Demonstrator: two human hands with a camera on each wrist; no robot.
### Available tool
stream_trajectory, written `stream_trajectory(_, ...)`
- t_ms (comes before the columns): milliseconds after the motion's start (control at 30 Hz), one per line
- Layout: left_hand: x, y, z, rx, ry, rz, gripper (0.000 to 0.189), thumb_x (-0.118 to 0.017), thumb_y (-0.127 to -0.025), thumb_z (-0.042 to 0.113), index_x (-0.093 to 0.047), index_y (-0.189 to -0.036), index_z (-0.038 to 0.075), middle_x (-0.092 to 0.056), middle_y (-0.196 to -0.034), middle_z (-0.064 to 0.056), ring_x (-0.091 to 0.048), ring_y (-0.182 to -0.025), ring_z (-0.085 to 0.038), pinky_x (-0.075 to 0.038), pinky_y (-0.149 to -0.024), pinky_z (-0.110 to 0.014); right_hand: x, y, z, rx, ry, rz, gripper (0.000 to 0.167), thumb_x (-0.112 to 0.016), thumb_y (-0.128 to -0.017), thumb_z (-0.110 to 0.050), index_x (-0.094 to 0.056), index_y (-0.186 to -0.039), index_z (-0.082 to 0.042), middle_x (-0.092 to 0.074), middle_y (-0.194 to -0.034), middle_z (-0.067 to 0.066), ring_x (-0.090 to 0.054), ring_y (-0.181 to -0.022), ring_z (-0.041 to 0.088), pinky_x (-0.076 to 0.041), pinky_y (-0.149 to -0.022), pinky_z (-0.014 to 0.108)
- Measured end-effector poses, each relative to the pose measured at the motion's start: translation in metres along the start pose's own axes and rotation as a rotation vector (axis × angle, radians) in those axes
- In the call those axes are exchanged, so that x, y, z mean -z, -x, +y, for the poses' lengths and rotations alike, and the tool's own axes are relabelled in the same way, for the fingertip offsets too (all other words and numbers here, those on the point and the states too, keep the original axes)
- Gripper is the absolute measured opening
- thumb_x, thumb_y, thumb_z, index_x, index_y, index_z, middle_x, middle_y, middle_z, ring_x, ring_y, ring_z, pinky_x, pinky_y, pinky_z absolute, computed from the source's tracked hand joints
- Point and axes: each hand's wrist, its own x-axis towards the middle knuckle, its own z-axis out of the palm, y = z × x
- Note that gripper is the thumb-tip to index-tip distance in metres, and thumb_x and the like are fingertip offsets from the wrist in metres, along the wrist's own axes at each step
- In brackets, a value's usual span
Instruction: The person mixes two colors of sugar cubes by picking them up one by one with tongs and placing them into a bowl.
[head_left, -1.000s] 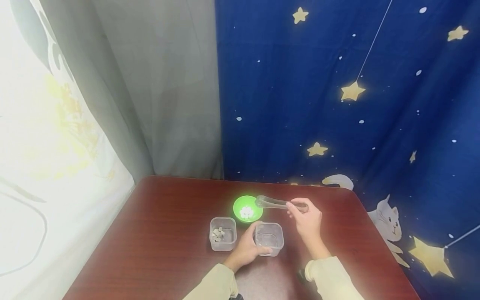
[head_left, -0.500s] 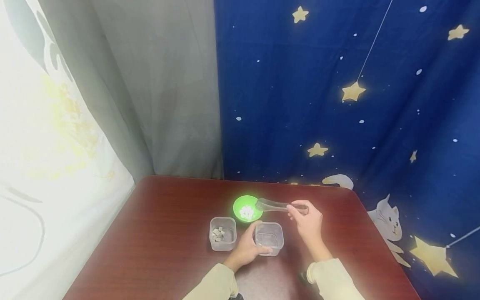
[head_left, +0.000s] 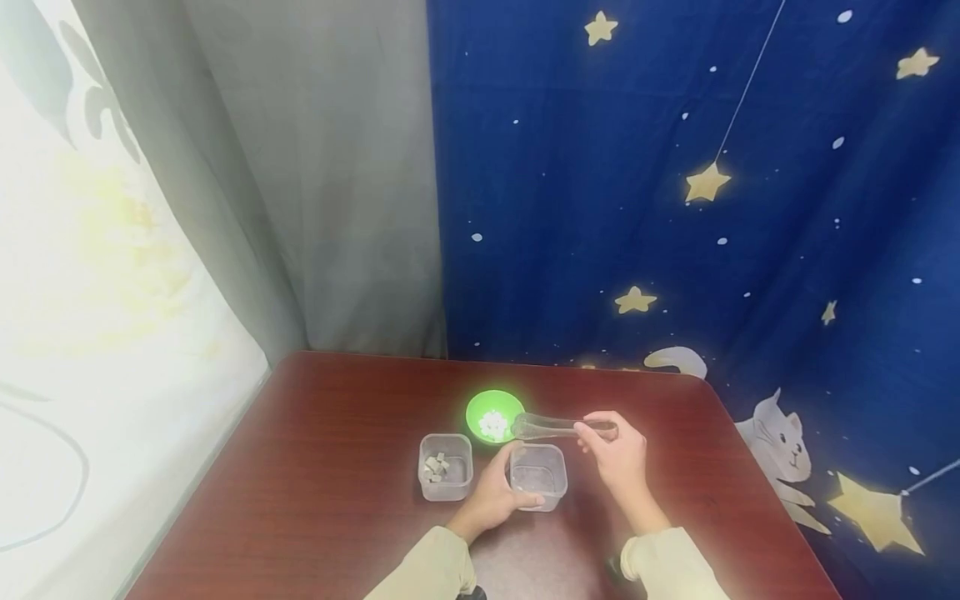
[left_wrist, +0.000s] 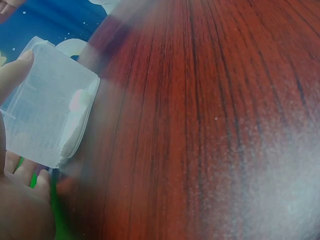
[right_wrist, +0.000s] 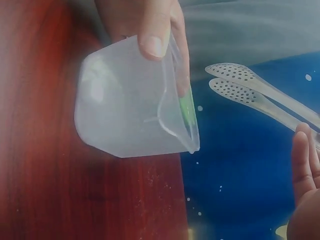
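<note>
My left hand (head_left: 495, 493) grips a clear square plastic container (head_left: 551, 502) by its side, thumb at the front wall. A pale spot shows low in that container in the left wrist view; I cannot tell if it is a piece or a reflection. My right hand (head_left: 618, 454) holds clear tongs (head_left: 551, 427) with perforated heads, pointing left above the container's far rim. In the right wrist view the tongs' heads (right_wrist: 232, 72) stand slightly apart, with nothing seen between them. Just beyond is a green bowl (head_left: 480, 406) holding small white pieces (head_left: 492, 425).
A second clear container (head_left: 446, 493), left of my left hand, has several pale greyish pieces (head_left: 435, 468) inside. Everything stands on a dark red wooden table (head_left: 337, 467). Grey and blue star-patterned curtains (head_left: 540, 208) hang behind its far edge.
My right hand has brought the tongs a little nearer to me, from beside the bowl toward the held container's far rim. The left hand and both containers stay put.
</note>
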Motion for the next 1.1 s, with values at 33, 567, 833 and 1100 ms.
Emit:
stream_trajectory(33, 0.000, 0.000, 0.000, -0.002, 0.002, 0.000, 0.095, -0.090, -0.063, 0.026, -0.041, -0.143, 0.012, -0.057, -0.130, -0.009, -0.053, -0.118, -0.030, -0.036, -0.103, -0.053, 0.001, 0.001, 0.000, -0.004, 0.006, -0.004, 0.017, -0.077, -0.080, -0.001, -0.068, -0.093, 0.007, -0.067, -0.066, 0.019, -0.066, -0.061, 0.039, -0.053, -0.050, 0.026)
stream_trajectory(567, 0.002, 0.001, 0.000, -0.009, 0.023, -0.020, 0.097, -0.090, -0.063, 0.026, -0.039, -0.145, 0.011, -0.059, -0.124, -0.009, -0.056, -0.112, -0.029, -0.040, -0.100, -0.048, 0.007, 0.007, 0.035, -0.036, 0.012, -0.024, 0.017, -0.080, -0.079, -0.005, -0.070, -0.091, 0.001, -0.067, -0.062, 0.012, -0.067, -0.056, 0.028, -0.052, -0.047, 0.031)
stream_trajectory(833, 0.003, 0.000, 0.000, 0.001, 0.018, -0.015, 0.097, -0.090, -0.064, 0.026, -0.039, -0.145, 0.014, -0.057, -0.126, 0.000, -0.055, -0.112, -0.024, -0.040, -0.100, -0.044, 0.011, 0.009, 0.053, -0.013, 0.042, -0.032, 0.019, -0.082, -0.078, -0.011, -0.071, -0.091, -0.004, -0.067, -0.061, 0.005, -0.066, -0.056, 0.025, -0.051, -0.046, 0.030)
stream_trajectory(1100, 0.002, 0.000, 0.000, -0.028, 0.014, -0.014, 0.096, -0.090, -0.063, 0.023, -0.040, -0.144, 0.005, -0.058, -0.125, -0.003, -0.057, -0.105, -0.019, -0.044, -0.095, -0.040, 0.015, 0.018, 0.023, -0.045, 0.077, -0.131, 0.018, -0.079, -0.078, -0.001, -0.068, -0.091, 0.005, -0.067, -0.065, 0.011, -0.066, -0.058, 0.033, -0.056, -0.053, 0.038)
